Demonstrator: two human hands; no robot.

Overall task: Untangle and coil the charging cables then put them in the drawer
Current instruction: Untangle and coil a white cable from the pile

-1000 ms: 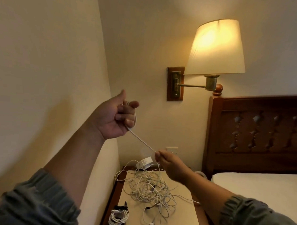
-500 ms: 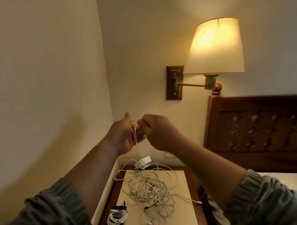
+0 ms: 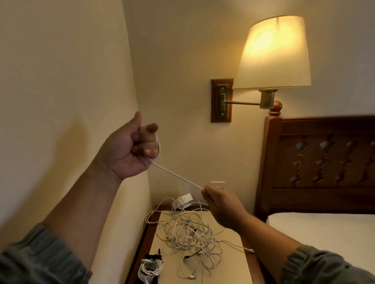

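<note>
— Starting at the near edge of the bench [image 3: 230,272], what lies there?

— One coiled bundle [image 3: 152,269] of white cable, beside something black. Behind it, the tangle [image 3: 191,234] of white cables spreads over the middle of the bench.

— And the hands?

— The right hand [image 3: 221,204] is above the far end of the tangle, and its fingers [image 3: 208,191] pinch one white cable [image 3: 176,177]. This cable runs tight, upward and to the left, to the left hand [image 3: 126,148], which is raised near the wall. The fingers there are curled, with some loops of the cable wound around them.

— So which step is it?

— I judge it is the coiling of one cable, not yet finished, because its other part seems to go down into the tangle. The next move calls for laying a new loop on the left hand while the right hand lets the cable slide. If it catches, the whole tangle may lift. I cannot see the drawer.
</note>
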